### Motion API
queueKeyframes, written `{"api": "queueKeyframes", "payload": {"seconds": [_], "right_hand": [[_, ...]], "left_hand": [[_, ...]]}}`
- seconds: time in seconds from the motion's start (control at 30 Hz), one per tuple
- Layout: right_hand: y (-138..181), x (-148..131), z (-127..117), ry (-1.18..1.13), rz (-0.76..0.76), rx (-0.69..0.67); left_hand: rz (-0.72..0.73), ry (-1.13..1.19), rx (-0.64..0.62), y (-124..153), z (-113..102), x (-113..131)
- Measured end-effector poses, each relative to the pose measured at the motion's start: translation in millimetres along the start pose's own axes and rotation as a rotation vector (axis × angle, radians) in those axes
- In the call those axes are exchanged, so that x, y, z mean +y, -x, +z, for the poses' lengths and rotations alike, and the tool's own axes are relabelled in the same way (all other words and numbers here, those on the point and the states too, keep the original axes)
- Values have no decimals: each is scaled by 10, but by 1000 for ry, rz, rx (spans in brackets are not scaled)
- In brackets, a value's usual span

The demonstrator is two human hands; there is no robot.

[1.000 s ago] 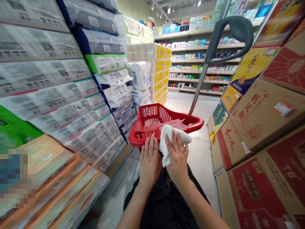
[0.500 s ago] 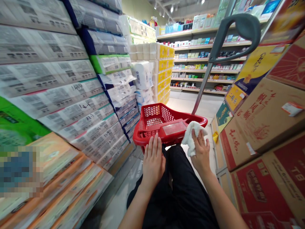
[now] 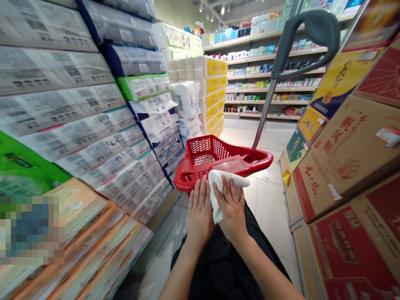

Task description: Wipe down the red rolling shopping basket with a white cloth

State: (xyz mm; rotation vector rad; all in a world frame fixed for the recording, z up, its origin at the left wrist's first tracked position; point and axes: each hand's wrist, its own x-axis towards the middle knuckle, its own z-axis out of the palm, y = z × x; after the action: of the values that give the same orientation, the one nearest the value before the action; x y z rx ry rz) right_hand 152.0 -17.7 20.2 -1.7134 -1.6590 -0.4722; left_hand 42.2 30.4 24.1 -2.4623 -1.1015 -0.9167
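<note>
A red plastic shopping basket with perforated walls stands in front of my knees. Its grey pull handle rises on a metal pole at the right. My left hand lies flat on the basket's near edge, fingers stretched out side by side, holding nothing. Close beside it, my right hand presses a white cloth against the near rim, and its fingers are spread over the fabric. The cloth partly covers the flat panel on the basket's near side. My palms are hidden from view.
Tall stacks of wrapped paper packs line the left, with orange packs lower down. Cardboard cartons are piled at the right. Stocked shelves stand across the back, beyond the tiled floor.
My right hand has slid the white cloth leftward along the basket's near rim, from its right corner to beside my left hand. My left hand stays at the edge.
</note>
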Motion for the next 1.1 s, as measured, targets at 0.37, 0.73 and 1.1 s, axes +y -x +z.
{"api": "queueKeyframes", "payload": {"seconds": [0.37,0.73,1.1], "right_hand": [[-3,1061,-222,55,243,75],[-178,-93,-196,-7,3,-61],[-401,992,-574,56,199,-25]], "left_hand": [[-49,35,-27,-36,-11,77],[-9,-25,13,11,47,-2],[-55,42,-8,-43,-4,88]]}}
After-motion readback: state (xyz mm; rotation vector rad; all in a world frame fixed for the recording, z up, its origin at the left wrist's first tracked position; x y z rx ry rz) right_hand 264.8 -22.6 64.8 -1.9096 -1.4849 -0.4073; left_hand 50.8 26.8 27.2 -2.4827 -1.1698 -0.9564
